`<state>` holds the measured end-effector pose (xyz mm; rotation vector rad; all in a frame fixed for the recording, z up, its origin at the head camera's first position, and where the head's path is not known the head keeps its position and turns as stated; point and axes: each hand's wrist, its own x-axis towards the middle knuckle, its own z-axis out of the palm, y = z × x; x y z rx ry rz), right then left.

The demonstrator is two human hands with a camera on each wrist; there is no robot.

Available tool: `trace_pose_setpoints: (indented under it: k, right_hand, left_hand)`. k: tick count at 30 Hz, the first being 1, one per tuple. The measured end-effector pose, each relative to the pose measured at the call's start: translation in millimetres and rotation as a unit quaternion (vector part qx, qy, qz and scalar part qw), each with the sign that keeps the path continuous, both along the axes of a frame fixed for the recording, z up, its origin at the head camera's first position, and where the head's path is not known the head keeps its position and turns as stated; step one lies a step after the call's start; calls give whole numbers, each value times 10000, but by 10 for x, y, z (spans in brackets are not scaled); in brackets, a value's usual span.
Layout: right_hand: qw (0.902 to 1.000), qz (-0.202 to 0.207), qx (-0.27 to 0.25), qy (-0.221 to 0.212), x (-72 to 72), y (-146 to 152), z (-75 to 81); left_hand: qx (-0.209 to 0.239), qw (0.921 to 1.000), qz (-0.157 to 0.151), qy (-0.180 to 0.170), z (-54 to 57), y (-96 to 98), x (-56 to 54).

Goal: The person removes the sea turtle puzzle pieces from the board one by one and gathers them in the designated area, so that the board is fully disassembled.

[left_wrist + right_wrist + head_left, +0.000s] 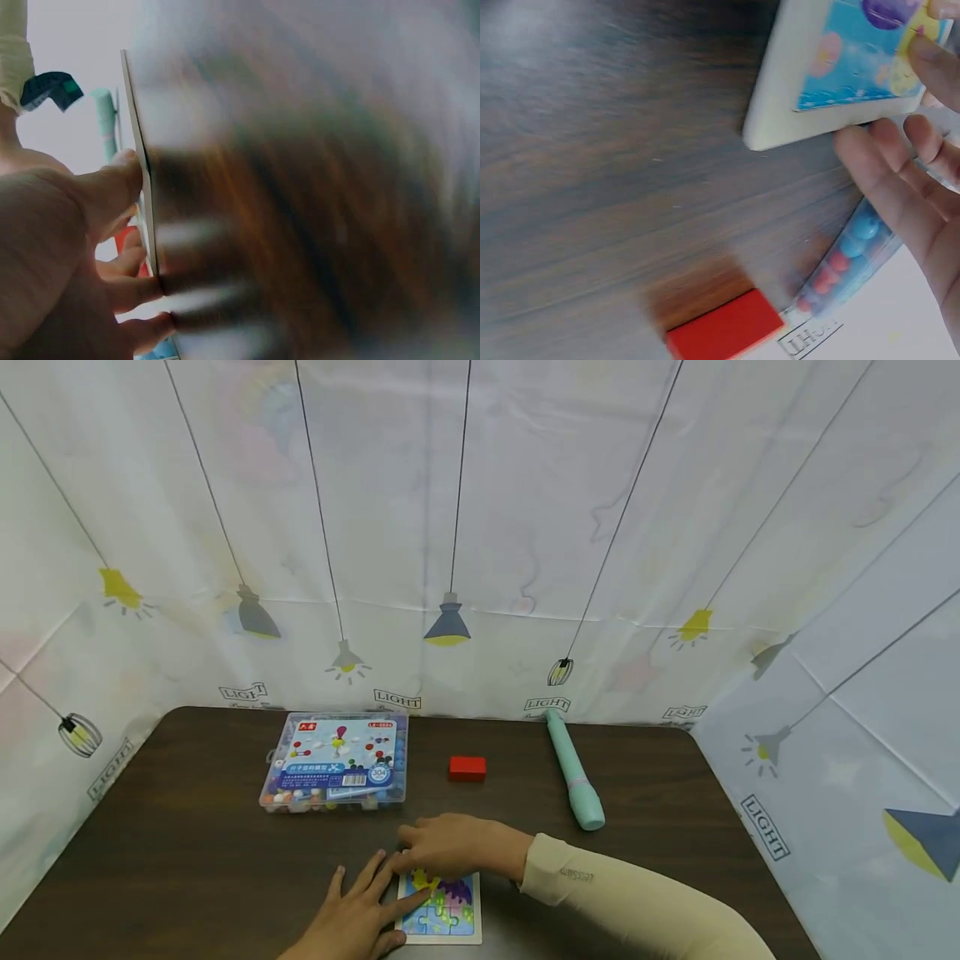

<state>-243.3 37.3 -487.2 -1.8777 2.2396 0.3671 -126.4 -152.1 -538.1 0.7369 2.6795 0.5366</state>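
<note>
A small framed jigsaw puzzle [456, 927] with a bright cartoon picture lies on the dark table near its front edge. My left hand [348, 914] reaches over its left side with fingers spread; the index finger extends onto the picture and the thumb rests by the lower left corner. From the right, my right hand [446, 847] covers the far end of the puzzle. In the right wrist view, that thumb [937, 67] is on the picture by a yellow part, and the fingers [870, 157] are at the frame's outer edge, so the hand holds the puzzle there.
A red block [467, 768] sits beyond my hands. Behind, to the left, lies a clear plastic box [337, 760] of coloured balls with a printed label. A mint-green microphone-shaped thing [573, 772] lies to the right. Printed curtains [480, 527] hang behind the table.
</note>
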Motion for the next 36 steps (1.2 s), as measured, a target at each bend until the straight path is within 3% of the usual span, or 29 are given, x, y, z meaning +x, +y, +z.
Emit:
trace_pose_setpoints:
  k: [7, 12, 15, 19, 22, 24, 26, 30, 36]
  right_hand:
    - [9999, 39, 98, 61, 64, -6, -45]
    - [9951, -405, -635, -638, 104, 102, -114]
    - [9759, -854, -1365, -1473, 123, 178, -155]
    - [9277, -1501, -2275, -2552, 112, 343, -108]
    - [8995, -1956, -2737, -2789, 54, 559, 24]
    - [8881, -2234, -2881, -2800, -5, 740, 86]
    - [8796, -2464, -2965, -2788, -50, 907, 97]
    - [8669, -2893, -2912, -2828, -65, 1083, -24]
    - [8708, -3316, -2742, -2378, -2, 1101, -204]
  left_hand:
    - [-57, 10000, -34, -42, -65, 27, 14]
    - [-26, 9999, -18, -145, -76, 31, 23]
    - [37, 9999, 8, -104, -74, 27, 40]
    - [98, 9999, 16, 64, -63, 25, 61]
    - [93, 9999, 77, 111, -42, 29, 63]
    - [89, 9998, 130, 108, -27, 31, 58]
    - [79, 9998, 176, 91, -13, 31, 51]
    - [51, 9997, 210, 64, 17, 23, 50]
    - [61, 9998, 169, 48, 47, 31, 46]
